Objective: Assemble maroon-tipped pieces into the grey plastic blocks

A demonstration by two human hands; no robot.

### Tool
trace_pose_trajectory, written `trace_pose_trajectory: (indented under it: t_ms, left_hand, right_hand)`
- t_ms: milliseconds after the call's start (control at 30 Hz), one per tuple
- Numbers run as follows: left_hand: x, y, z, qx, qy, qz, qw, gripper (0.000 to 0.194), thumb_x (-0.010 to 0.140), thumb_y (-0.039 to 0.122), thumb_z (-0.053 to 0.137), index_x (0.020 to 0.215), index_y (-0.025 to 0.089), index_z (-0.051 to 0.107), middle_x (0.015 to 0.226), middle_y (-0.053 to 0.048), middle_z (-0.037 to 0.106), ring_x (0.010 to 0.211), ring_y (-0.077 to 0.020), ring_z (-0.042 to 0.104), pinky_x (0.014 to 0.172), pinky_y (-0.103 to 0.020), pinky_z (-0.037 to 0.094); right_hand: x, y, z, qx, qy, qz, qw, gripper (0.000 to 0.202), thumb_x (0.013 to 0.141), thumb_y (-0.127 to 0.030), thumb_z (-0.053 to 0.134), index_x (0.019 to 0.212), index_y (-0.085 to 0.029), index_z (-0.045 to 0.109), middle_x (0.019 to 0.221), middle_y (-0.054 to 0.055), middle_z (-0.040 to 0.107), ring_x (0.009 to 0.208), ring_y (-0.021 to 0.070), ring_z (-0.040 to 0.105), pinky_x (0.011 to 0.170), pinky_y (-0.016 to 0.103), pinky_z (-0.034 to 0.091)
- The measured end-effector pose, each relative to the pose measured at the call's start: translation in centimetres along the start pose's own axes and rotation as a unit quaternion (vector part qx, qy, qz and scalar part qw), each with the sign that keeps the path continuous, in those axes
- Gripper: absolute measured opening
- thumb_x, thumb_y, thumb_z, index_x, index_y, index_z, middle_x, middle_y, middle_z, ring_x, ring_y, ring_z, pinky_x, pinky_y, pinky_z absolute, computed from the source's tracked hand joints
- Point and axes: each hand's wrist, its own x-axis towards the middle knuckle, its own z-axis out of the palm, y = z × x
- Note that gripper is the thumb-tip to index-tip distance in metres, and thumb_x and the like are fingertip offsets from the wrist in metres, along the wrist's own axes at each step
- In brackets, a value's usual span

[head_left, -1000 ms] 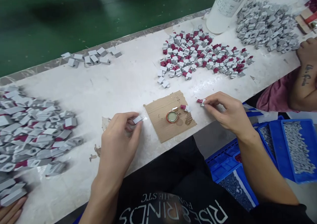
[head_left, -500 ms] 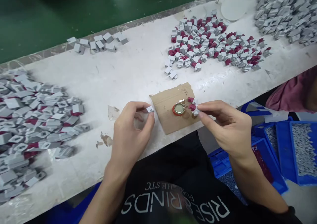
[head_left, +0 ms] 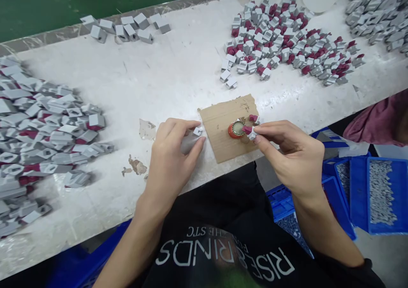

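Observation:
Between the thumb and index finger of my left hand [head_left: 174,152] is a small grey part [head_left: 198,131], just left of the cardboard piece [head_left: 216,139]. My right hand [head_left: 291,152] pinches a grey and maroon part [head_left: 250,131] over the cardboard's right side. Another maroon and grey piece [head_left: 254,118] shows just beyond those fingertips. A round metal-rimmed item with a red edge [head_left: 236,128] rests on the cardboard, close to the part in my right hand.
Grey and maroon parts form a pile [head_left: 274,41] at the back right and another [head_left: 47,131] at the left. Several grey blocks [head_left: 129,29] lie along the back edge. Blue bins [head_left: 387,194] stand below at the right, near a person's pink sleeve [head_left: 379,120].
The camera view has shifted, so the piles sit higher in the frame. The grey part at my left hand has turned a little, and its thumb and index finger look slightly wider apart.

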Motion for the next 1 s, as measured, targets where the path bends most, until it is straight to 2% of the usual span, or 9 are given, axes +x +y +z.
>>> trace_pose_trajectory:
  t_ms: [200,400,533,633,767,900,1000]
  left_hand:
    - [-0.1,-0.4,-0.2,-0.027,-0.007,0.013,1.000,0.017,0.107,0.019,0.073,0.120,0.027,0.079,0.119,-0.009,0.080,0.113,-0.0322,0.073,0.097,-0.048,0.061]
    - [-0.5,0.1,-0.3,-0.101,0.028,-0.027,0.994,0.018,0.103,0.017,0.081,0.119,0.025,0.080,0.110,-0.003,0.083,0.092,-0.0200,0.075,0.088,-0.037,0.065]
    - [-0.7,0.2,0.0,-0.195,0.030,-0.037,0.980,0.018,0.102,0.016,0.083,0.118,0.025,0.082,0.110,-0.003,0.078,0.092,-0.0165,0.074,0.085,-0.032,0.067]
    - [-0.7,0.6,0.2,-0.239,0.020,-0.041,0.970,0.021,0.102,0.014,0.081,0.120,0.025,0.084,0.114,-0.004,0.079,0.095,-0.0168,0.075,0.088,-0.032,0.069]
    - [-0.5,1.1,0.3,-0.301,-0.006,-0.088,0.950,0.018,0.100,0.017,0.082,0.117,0.024,0.084,0.109,-0.004,0.081,0.092,-0.0180,0.079,0.091,-0.035,0.072]
    - [-0.1,2.0,0.3,-0.359,-0.022,-0.101,0.928,0.018,0.097,0.016,0.086,0.113,0.024,0.082,0.105,-0.003,0.083,0.091,-0.0179,0.082,0.092,-0.034,0.074]
    - [0.3,2.9,0.4,-0.382,-0.047,-0.110,0.917,0.015,0.100,0.018,0.085,0.113,0.023,0.082,0.109,-0.005,0.085,0.096,-0.0196,0.083,0.090,-0.034,0.074]
  right_hand:
    - [0.2,-0.5,0.1,-0.056,-0.013,-0.032,0.998,0.019,0.105,-0.018,0.082,0.112,-0.033,0.090,0.114,0.006,0.087,0.104,0.0302,0.084,0.094,0.054,0.075]
    - [0.4,-1.2,0.0,-0.078,-0.027,-0.051,0.995,0.023,0.106,-0.016,0.080,0.112,-0.035,0.090,0.112,0.005,0.086,0.102,0.0312,0.084,0.091,0.054,0.075]
    - [0.4,-1.3,0.1,-0.082,-0.017,-0.054,0.995,0.024,0.105,-0.015,0.080,0.112,-0.035,0.090,0.112,0.005,0.086,0.100,0.0297,0.083,0.090,0.053,0.073]
    - [0.2,-1.0,0.0,-0.075,0.000,-0.053,0.996,0.023,0.104,-0.014,0.081,0.112,-0.035,0.090,0.111,0.005,0.086,0.099,0.0292,0.083,0.089,0.053,0.073]
    - [0.0,-0.7,0.0,-0.069,0.015,-0.041,0.997,0.020,0.104,-0.018,0.082,0.111,-0.035,0.090,0.110,0.006,0.086,0.100,0.0304,0.083,0.089,0.054,0.073]
    - [0.0,-1.0,0.2,-0.031,0.061,-0.040,0.997,0.019,0.103,-0.016,0.084,0.109,-0.033,0.089,0.107,0.005,0.085,0.100,0.0276,0.083,0.087,0.048,0.073]
    - [0.2,-1.4,0.4,0.016,0.054,-0.012,0.998,0.014,0.102,-0.018,0.085,0.106,-0.032,0.089,0.106,0.005,0.086,0.099,0.0255,0.084,0.088,0.044,0.075]
